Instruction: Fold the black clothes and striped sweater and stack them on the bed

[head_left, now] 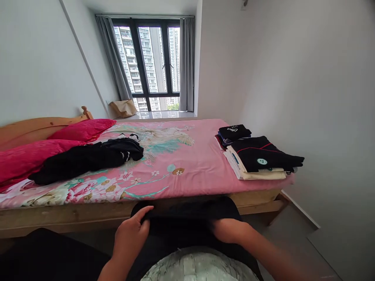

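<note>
Wooden bed (260,207) here, pink floral sheet (202,156) on it. Rumpled dark clothes (88,160) near red pillows (84,130); folded clothes (263,154) stacked at the other end.

A pale grey-green top (195,268) with thin, dark, broken lines is worn, and the forearms (117,262) are bare, as are the left hand (133,233) and the blurred right hand (230,229)

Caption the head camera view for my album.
Left hand and right hand at black cloth, before a pink-sheeted bed bearing folded clothes.
</note>
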{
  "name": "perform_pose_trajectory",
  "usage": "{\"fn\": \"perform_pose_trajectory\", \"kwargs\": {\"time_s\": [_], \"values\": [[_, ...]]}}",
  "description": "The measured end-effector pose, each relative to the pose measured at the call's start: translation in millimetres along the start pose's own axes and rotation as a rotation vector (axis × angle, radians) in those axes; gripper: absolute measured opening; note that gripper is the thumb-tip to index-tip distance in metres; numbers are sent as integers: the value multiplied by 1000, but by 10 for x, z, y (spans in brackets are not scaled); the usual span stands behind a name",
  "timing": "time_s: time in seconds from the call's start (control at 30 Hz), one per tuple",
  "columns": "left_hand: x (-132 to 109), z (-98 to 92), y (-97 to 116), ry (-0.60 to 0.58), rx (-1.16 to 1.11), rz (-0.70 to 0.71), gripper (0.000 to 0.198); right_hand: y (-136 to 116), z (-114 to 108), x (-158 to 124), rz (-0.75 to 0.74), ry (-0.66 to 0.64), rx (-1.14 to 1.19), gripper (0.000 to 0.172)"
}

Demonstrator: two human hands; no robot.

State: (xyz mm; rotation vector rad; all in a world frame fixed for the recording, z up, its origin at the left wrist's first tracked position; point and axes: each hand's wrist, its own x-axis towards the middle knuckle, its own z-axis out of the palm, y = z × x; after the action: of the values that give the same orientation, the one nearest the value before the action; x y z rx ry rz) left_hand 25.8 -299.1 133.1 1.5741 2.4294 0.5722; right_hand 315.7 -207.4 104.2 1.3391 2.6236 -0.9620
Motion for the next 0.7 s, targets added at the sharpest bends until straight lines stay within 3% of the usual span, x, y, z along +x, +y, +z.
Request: {"fn": "perform_pose_trajectory", "kwargs": {"time_s": [0.1,0.2,0.3,0.4,0.57,0.7], "values": [[-37,65,-170,-82,-26,48,45,-35,-41,-188,35,-95,-50,36],[-78,198,-223,-199,-173,191,54,-58,-105,-339,22,-101,-12,48],[-105,262,-188,-257,-328,233,57,-59,-116,-373,8,-69,53,49],[-128,219,-74,-189,-504,157,46,-90,-54,-359,26,38,86,41],[-108,87,219,-157,-767,82,39,-245,61,-408,-126,150,228,20],[-90,53,439,-177,-827,117,44,-345,161,-426,-145,366,331,26]]}}
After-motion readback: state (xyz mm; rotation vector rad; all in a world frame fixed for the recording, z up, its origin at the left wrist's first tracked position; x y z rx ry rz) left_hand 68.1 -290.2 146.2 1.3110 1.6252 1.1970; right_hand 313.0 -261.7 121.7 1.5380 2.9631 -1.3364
